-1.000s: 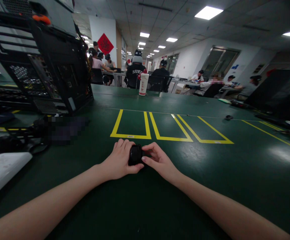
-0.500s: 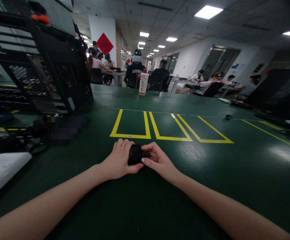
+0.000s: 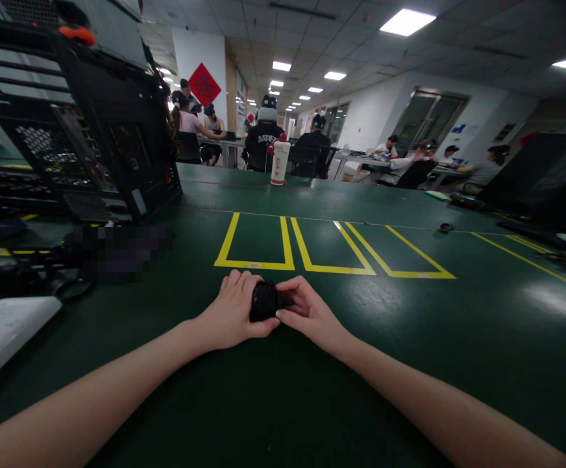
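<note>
In the middle of the head view, low over the green table [image 3: 283,396], a small black rounded block-like device [image 3: 263,301] is held between both hands. Its exact kind cannot be made out. My left hand [image 3: 233,311] wraps round its left side, thumb underneath and fingers over the back. From the right, my right hand [image 3: 312,315] pinches its edge between thumb and fingertips. The device's far side is hidden by the fingers.
Yellow tape outlines [image 3: 254,265] lie just beyond my hands. An open black computer case [image 3: 136,149] stands at left, near cables and a white object [image 3: 10,331]. A paper cup [image 3: 278,164] stands farther back; a small black ring-like piece [image 3: 445,228] lies right. People sit beyond.
</note>
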Action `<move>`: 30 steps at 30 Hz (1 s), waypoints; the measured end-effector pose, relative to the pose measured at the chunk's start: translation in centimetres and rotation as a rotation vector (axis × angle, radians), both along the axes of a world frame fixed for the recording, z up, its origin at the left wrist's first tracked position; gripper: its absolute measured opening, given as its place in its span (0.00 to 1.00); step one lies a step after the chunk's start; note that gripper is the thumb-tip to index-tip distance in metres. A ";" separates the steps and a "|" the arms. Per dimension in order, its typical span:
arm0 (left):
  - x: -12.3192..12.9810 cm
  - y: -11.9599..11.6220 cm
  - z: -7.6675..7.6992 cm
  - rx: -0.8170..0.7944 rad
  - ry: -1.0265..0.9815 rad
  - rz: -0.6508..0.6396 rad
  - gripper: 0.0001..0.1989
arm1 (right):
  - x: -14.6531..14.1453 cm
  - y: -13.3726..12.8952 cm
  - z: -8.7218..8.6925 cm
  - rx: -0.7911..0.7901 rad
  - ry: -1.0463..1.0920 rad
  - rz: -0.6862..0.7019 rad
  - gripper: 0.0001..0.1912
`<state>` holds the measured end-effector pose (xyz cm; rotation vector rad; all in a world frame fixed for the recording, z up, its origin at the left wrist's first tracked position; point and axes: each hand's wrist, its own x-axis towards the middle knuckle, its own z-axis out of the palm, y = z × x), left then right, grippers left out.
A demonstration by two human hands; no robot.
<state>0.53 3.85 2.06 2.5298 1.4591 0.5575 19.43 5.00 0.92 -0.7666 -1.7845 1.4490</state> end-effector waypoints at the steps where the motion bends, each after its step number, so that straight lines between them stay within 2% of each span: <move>1: -0.1 0.0 0.0 -0.006 -0.005 -0.004 0.29 | 0.0 0.0 0.0 0.001 0.004 -0.006 0.14; 5: -0.1 0.0 0.1 -0.030 -0.017 -0.011 0.29 | 0.0 0.1 0.1 0.000 -0.004 -0.019 0.12; 11: 0.1 0.1 -0.1 -0.004 0.011 0.009 0.29 | 0.0 0.1 0.3 -0.022 -0.045 -0.027 0.18; 14: 0.1 0.1 -0.2 0.002 0.007 0.001 0.29 | 0.0 0.2 0.1 -0.019 -0.019 0.007 0.17; 20: -0.1 0.1 -0.1 -0.004 0.001 -0.006 0.30 | 0.0 0.2 0.0 -0.031 0.017 -0.012 0.12; 26: 0.0 0.1 0.0 -0.021 0.005 0.001 0.30 | 0.0 0.1 0.2 -0.030 -0.047 -0.037 0.17; 30: 0.0 0.1 0.0 -0.025 0.006 0.010 0.29 | 0.1 0.1 0.1 -0.025 -0.009 0.012 0.16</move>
